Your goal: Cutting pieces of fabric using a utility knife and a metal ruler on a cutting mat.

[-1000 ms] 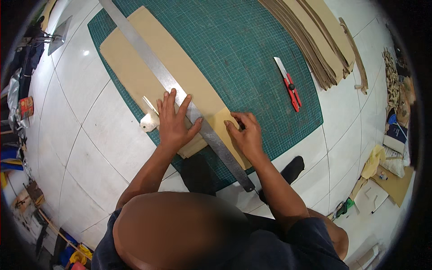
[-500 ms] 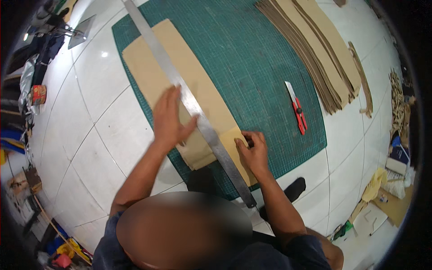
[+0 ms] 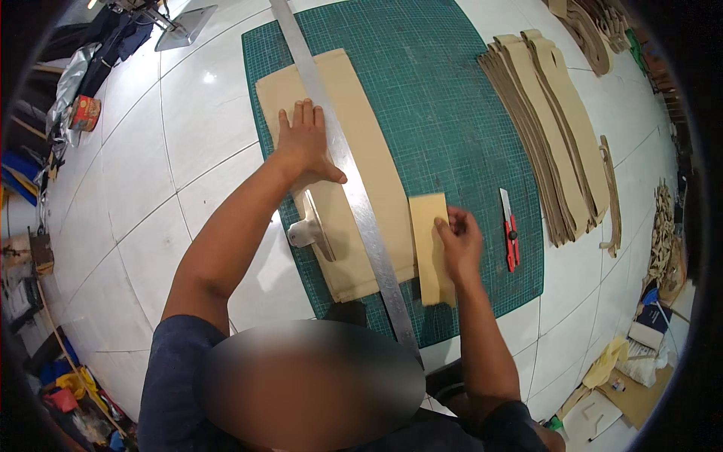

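Head view: your right hand (image 3: 462, 241) pinches a pale yellow piece (image 3: 429, 252) near the mat's near right corner

Your right thumb lies on top of the yellow piece, close to its right edge, with your other fingers curled beside it; how far they reach underneath you cannot tell from this view. The piece is just beside the right edge of a stack of tan sheets (image 3: 373, 166), over the near part of the green cutting mat (image 3: 444, 113).

Your left hand (image 3: 305, 147) lies palm down, fingers spread and clasping nothing. Its thumb rests on the long steel ruler (image 3: 363, 207), and its fingers lie on the tan stack, their tips by the ruler's left edge. The ruler slants lengthwise over the stack, from past the mat's far edge, near the far left corner, to its near edge.

A metal clip (image 3: 307, 228) sits on the stack's left side, its handle by the mat's left edge. A red utility knife (image 3: 511, 241) lies just inside the right edge, blade bared toward the far edge. Along that same edge, toward the far right corner, runs a bundle of tan strips (image 3: 576, 158), with a thin strip (image 3: 612, 200) on the white tiled floor (image 3: 572, 282) beyond it.
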Demonstrator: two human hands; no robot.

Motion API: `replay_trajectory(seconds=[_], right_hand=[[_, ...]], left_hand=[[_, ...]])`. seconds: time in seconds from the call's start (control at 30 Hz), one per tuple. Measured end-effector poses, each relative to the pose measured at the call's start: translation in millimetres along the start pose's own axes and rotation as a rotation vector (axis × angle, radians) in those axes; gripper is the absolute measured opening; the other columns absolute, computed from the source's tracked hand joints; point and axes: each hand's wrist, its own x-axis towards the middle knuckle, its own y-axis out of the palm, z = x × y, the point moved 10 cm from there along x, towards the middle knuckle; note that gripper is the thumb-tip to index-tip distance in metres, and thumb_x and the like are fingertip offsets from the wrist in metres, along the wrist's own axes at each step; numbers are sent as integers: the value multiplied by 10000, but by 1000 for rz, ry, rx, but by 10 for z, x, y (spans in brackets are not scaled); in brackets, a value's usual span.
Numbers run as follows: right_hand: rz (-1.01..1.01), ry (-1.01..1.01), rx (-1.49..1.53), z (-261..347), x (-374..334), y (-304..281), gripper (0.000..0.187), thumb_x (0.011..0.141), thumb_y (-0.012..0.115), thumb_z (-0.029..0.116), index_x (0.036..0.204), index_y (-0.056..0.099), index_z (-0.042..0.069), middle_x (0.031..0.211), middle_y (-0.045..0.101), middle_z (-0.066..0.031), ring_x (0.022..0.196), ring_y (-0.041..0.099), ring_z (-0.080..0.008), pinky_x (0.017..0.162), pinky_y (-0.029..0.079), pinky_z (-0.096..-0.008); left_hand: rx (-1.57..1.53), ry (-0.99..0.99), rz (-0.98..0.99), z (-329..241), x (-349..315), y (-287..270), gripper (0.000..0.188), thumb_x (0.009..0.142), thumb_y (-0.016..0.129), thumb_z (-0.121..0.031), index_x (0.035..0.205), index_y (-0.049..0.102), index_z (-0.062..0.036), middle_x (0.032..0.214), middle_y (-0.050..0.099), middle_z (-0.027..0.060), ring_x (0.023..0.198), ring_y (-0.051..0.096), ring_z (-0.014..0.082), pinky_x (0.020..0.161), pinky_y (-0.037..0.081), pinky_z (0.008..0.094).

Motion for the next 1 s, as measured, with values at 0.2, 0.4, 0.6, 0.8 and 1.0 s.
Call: replay_trajectory(seconds=[0.2,0.4,0.6,0.8,1.0], right_hand=[[126,-169,51,800,1025,933,312,834,724,88,1119,651,-17,861,609,-16,762,549,-114,723,474,-266],[142,-160,95,1426,1780,1840,320,830,738,117,1123,664,13,869,640,-28,777,598,-132,715,489,-281],[129,-219,-165,1484,2050,2239,358,817,751,213,1127,688,45,911,694,-49,818,651,-162,755,530,-322],[101,-311,-265,1595,1968,2288,361,797,741,241,1108,707,60,982,723,-112,908,684,-270,825,532,-392],[115,-334,-249,1526,2027,2315,368,781,757,238,1089,709,44,1002,715,-134,936,675,-288,831,530,-405]], left_hand=[[-113,92,-16,-75,-7,10,1440,509,842,-674,1475,155,143,1566,139,327,1472,149,443,1146,267,557],[-232,114,-78,-53,-68,-61,1432,498,872,-633,1469,162,145,1560,142,331,1469,154,444,1136,297,559],[-208,99,-59,-14,-19,1,1440,496,870,-640,1478,154,133,1563,132,328,1476,140,433,1141,286,560],[-256,89,-58,24,-12,8,1454,490,881,-630,1483,141,131,1569,120,323,1484,119,425,1152,265,558],[-266,107,-101,5,-32,8,1433,493,875,-626,1470,159,139,1548,153,345,1472,152,444,1157,264,555]])
